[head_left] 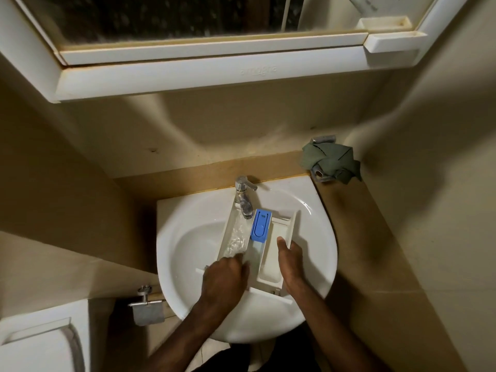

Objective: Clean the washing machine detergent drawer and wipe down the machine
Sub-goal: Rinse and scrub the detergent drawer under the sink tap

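Nearest, the person's left hand point(226, 277) reaches into the near left part of the detergent drawer point(268, 260), fingers bent down inside as if rubbing; whether it holds anything cannot be told. Just beside it, the right hand point(291, 260) grips the drawer's right wall, thumb on the inside. The drawer lies in the sink point(188, 245), its long side pointing away from the person toward the tap point(244, 196). Water splashes in the left slot under the tap. A blue cap point(261, 225) sits in the middle, farther back. The left hand looks best placed to scrub next. Far right lies a green cloth point(331, 162).
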Demonstrator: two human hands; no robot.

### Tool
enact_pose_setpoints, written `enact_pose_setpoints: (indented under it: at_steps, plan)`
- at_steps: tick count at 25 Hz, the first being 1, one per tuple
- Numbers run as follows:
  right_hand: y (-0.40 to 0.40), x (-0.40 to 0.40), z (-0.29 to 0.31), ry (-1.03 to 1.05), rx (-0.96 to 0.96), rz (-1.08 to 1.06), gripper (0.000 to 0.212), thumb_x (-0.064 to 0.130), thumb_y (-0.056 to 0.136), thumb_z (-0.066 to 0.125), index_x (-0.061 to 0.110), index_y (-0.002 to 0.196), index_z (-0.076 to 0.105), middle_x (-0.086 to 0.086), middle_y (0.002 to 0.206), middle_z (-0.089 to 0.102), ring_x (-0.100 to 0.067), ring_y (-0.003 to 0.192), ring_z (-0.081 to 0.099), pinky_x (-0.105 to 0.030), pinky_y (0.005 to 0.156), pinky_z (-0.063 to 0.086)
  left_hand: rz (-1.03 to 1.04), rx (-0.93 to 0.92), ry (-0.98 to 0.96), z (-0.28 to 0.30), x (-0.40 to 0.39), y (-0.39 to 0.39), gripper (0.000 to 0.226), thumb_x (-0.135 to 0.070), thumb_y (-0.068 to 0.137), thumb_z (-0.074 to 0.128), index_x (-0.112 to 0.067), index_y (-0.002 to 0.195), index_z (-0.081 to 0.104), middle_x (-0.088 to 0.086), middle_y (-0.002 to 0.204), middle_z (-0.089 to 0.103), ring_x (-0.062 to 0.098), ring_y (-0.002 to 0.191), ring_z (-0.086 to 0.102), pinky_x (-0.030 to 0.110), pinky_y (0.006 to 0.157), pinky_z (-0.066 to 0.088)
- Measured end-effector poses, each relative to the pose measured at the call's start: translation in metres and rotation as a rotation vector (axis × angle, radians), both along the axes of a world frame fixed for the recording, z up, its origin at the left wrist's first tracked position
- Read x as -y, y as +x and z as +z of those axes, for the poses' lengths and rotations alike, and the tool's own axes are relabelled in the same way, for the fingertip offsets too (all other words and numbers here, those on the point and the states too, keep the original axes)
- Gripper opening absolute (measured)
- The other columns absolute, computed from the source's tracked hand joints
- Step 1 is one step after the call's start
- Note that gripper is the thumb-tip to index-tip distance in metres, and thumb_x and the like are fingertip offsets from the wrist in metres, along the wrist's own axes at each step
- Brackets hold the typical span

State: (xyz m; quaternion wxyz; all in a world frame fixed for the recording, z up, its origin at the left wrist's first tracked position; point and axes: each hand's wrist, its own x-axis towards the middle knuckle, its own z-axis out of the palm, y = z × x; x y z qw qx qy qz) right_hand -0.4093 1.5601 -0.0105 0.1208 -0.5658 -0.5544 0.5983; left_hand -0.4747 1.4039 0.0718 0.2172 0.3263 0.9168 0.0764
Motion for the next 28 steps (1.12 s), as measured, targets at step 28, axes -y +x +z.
enact_pose_setpoints:
  at_steps: [28]
  plan:
    - [0.037,-0.007,0.052,0.089,0.138,-0.121,0.026,0.031,0.108,0.053,0.021,0.089,0.069,0.003,0.089,0.076,-0.022,0.086,0.072,-0.04,0.085,0.059,0.339,1.098,0.189,-0.04,-0.038,-0.104,0.064,-0.07,0.098,0.047,-0.018,0.126,0.071,0.006,0.112,0.078,0.026,0.101,0.073,0.036,0.087,0.06]
